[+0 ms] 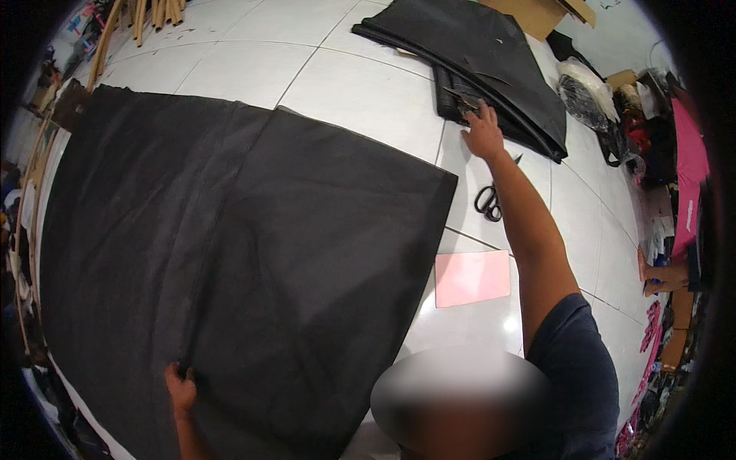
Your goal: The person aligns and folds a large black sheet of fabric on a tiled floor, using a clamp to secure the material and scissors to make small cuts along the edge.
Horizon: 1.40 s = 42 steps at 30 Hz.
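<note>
A large black sheet (330, 230), with a seam or fold running down it, lies spread over the white floor. Resting on its lower left part is my left hand (181, 389), fingers curled around a small dark thing that I cannot make out. My right arm reaches far forward. At its end, my right hand (484, 132) has its fingers apart, right beside a pointed metal tool (462, 100), partly hidden by the fingers. That tool lies against a folded black sheet (491, 65). Nearer to me, a pair of black-handled scissors (489, 202) rests on the tiles.
A pink rectangular card (472, 278) lies beside the large sheet. Clear plastic bags (586, 96), a cardboard box (529, 15) and pink fabric (690, 172) line the far and right sides. Another person's feet (661, 277) show at the right. Long brown rods (157, 17) lie at the far left.
</note>
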Available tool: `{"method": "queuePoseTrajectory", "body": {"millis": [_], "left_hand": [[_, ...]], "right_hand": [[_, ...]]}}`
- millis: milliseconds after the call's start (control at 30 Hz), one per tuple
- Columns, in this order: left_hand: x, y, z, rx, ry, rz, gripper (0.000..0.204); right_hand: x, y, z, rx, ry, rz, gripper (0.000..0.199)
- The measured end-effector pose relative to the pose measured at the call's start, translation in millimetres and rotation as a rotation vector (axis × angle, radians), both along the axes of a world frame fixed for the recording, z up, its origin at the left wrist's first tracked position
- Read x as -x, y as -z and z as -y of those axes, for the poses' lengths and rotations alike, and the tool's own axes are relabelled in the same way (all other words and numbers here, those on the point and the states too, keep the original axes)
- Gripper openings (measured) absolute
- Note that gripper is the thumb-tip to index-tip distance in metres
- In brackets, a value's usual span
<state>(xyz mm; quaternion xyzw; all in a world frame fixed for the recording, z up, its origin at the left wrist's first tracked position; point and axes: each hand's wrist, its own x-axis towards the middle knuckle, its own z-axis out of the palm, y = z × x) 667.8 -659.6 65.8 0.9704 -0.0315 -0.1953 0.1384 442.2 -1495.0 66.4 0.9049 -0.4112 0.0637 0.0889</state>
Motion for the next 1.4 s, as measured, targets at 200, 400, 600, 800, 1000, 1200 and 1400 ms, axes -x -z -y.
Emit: {"method": "queuePoseTrajectory", "body": {"millis": [200, 400, 600, 800, 1000, 1200, 1400], "left_hand": [[2.6, 27.9, -2.3, -0.042, 0.144, 0.169, 0.041], [20.5, 4.5, 20.1, -0.094, 0.095, 0.281, 0.046], [45.8, -67.9, 14.0, -0.096, 0.152, 0.214, 0.047], [121.8, -109.2, -139.1, -0.268, 0.137, 0.079, 0.037], [271.4, -99.8, -337.0, -0.186, -0.114, -0.522, 0.031], [446.6, -68.4, -378.3, -0.014, -1.124, -0.755, 0.056], [541.2, 0.8, -388.2, 0.896, -1.844, -0.212, 0.054]], "right_hand": [[9.9, 16.7, 60.0, -0.076, 0.078, -0.028, 0.035], [19.7, -46.7, -7.2, 0.054, -0.031, 0.346, 0.047], [71.3, -81.6, -147.0, -0.393, 0.125, 0.594, 0.064], [201.2, -32.1, -335.0, -1.539, 0.354, 0.690, 0.046], [269.4, -24.9, -427.7, -1.516, 0.619, 0.542, 0.059], [243.4, -8.5, -456.1, -1.598, 0.549, 0.736, 0.032], [209.5, 4.7, -471.7, -1.603, 0.507, 0.758, 0.034]]}}
